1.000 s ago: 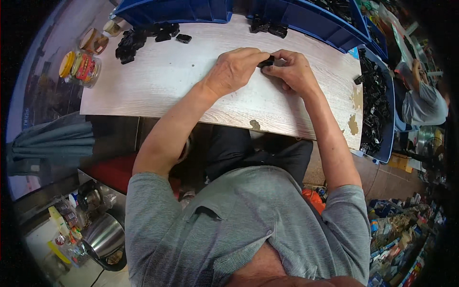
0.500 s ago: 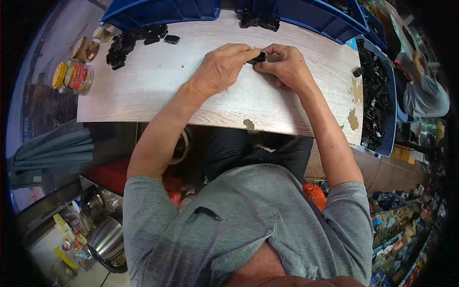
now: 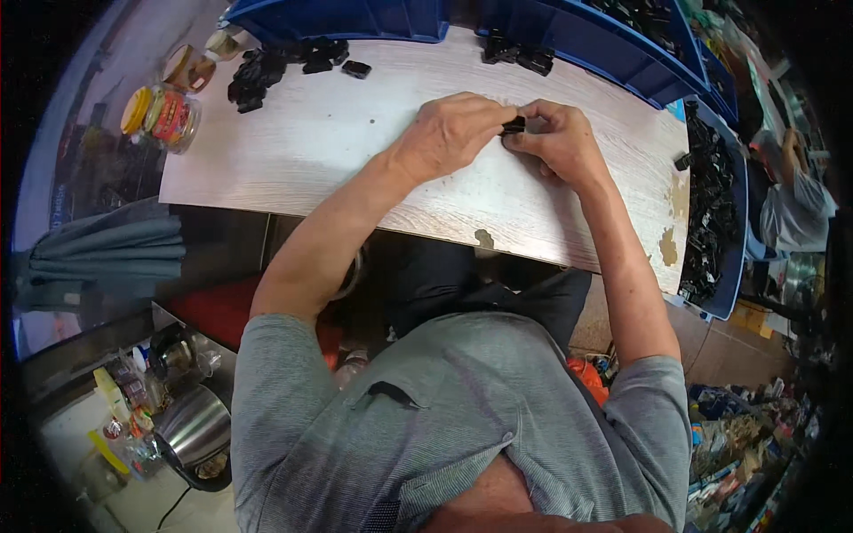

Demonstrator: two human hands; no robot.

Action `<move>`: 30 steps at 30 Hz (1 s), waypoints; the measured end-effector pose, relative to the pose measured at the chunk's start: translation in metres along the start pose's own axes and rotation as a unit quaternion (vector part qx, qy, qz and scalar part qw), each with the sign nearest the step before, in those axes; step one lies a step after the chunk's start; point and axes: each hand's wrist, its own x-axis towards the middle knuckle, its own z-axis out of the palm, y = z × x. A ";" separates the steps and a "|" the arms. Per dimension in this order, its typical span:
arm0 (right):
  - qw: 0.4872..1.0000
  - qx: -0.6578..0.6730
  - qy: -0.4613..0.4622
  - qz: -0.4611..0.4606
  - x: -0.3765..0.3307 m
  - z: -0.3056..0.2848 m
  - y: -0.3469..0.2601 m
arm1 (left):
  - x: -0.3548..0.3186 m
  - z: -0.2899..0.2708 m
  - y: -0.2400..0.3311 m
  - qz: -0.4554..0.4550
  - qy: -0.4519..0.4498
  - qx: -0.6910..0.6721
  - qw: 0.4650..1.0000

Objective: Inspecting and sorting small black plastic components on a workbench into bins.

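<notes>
Above the far middle of the pale wood-grain table (image 3: pixel 311 169), both my hands meet at a small black plastic part (image 3: pixel 514 126). My left hand (image 3: pixel 458 135) grips it from the left with bent fingers. From the right, my right hand (image 3: pixel 562 142) pinches its other end between thumb and forefinger. The fingers cover much of the part, so its exact kind cannot be made out. Loose black parts (image 3: pixel 258 75) lie in a heap at the far left, with a single black part (image 3: pixel 356 69) beside them. Another small cluster of black parts (image 3: pixel 515 53) lies beyond my hands.
Blue bins (image 3: pixel 613 49) line the table's far edge. A blue bin full of black parts (image 3: pixel 711 204) stands against the right edge. Jars, one with a yellow lid (image 3: pixel 136 110), stand at the left. A steel kettle (image 3: pixel 195 426) is at lower left. Another person (image 3: pixel 795 200) sits at far right.
The whole view has shifted, so the table and hands appear further right. Both hands keep hold of the black part, with only slight finger movement.
</notes>
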 end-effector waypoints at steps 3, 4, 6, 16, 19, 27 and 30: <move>1.000 0.005 -0.003 -0.003 0.005 0.000 0.006 | -0.001 -0.001 0.000 -0.002 -0.005 0.005 1.000; 1.000 0.008 -0.004 -0.009 0.006 0.000 0.007 | 0.000 0.000 0.002 -0.002 -0.005 0.006 1.000; 1.000 0.008 -0.004 -0.009 0.005 -0.002 0.006 | 0.000 0.000 0.008 -0.003 -0.013 0.036 0.999; 0.999 0.029 0.002 0.014 0.001 -0.003 0.002 | -0.010 -0.003 0.004 -0.006 0.006 0.106 0.994; 0.998 0.040 0.025 0.028 0.000 0.000 -0.001 | -0.028 -0.034 -0.029 -0.098 0.142 0.254 0.952; 0.990 0.120 0.060 0.052 -0.002 -0.008 -0.001 | -0.052 -0.073 -0.059 -0.170 0.066 0.354 0.917; 0.967 0.214 0.094 0.098 -0.005 -0.022 0.005 | -0.049 -0.065 -0.042 -0.152 0.050 0.327 0.931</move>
